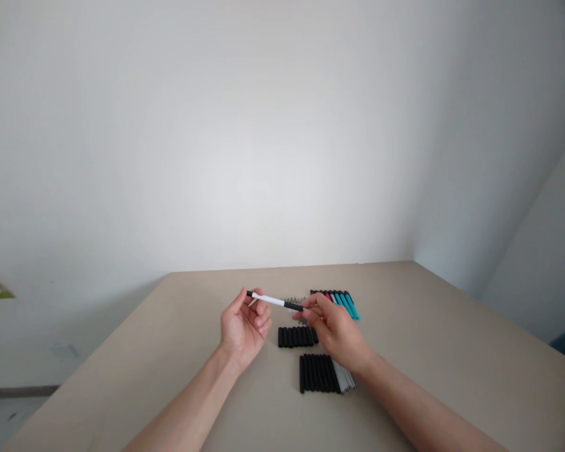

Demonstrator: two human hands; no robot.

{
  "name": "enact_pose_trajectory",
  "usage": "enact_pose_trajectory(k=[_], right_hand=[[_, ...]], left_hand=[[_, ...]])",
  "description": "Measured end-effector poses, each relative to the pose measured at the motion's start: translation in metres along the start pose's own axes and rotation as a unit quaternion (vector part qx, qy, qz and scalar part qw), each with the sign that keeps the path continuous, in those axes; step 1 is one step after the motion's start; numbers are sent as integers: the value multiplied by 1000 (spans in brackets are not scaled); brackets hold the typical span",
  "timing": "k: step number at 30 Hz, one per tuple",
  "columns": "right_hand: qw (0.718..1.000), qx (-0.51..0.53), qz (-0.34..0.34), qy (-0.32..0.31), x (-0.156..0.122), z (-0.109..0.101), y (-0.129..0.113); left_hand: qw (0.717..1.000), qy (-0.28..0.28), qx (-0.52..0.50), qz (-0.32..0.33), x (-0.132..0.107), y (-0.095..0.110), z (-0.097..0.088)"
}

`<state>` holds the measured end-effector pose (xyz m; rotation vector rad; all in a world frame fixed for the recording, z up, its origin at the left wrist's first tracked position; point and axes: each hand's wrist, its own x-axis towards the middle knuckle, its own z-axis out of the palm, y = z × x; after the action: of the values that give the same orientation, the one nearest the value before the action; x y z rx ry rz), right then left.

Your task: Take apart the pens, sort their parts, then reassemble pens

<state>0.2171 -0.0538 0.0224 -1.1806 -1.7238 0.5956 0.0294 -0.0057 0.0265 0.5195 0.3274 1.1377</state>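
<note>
holding a white-and-black pen (269,300) — aloft over the table (179,326), short of its far edge | left hand (246,323): thumb and fingers pinching one end | right hand (336,329): closed on the black opposite end | short black tubes (294,337) lie below — teal barrels (351,306) nearer the far edge, long black tubes (317,373) farther from it

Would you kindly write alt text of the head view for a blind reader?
A left hand and a right hand hold a white-and-black pen above a beige table. On it lie two rows of black tubes, thin pale rods, small springs and a row of coloured barrels.
</note>
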Motion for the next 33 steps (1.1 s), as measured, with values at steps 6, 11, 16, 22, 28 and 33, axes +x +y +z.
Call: enact_pose_trajectory(k=[6,11,16,22,28,33], right_hand=[[996,-89,21,22,0,-2,-2],[998,-68,16,-3,0,1,-3],[998,-50,27,-38,0,4,-3],[997,-45,54,-27,-1,5,-2],[995,-75,55,-23,-2,2,0],[988,-151,4,3,-2,-1,-6]], left_hand=[[1000,-10,5,-12,0,-1,0],[1000,-16,21,-3,-1,-1,-1],[995,-8,96,17,0,-7,0],[979,32,197,33,1,-17,-2],[981,41,185,44,1,-19,-2],[975,56,209,45,3,-17,0]])
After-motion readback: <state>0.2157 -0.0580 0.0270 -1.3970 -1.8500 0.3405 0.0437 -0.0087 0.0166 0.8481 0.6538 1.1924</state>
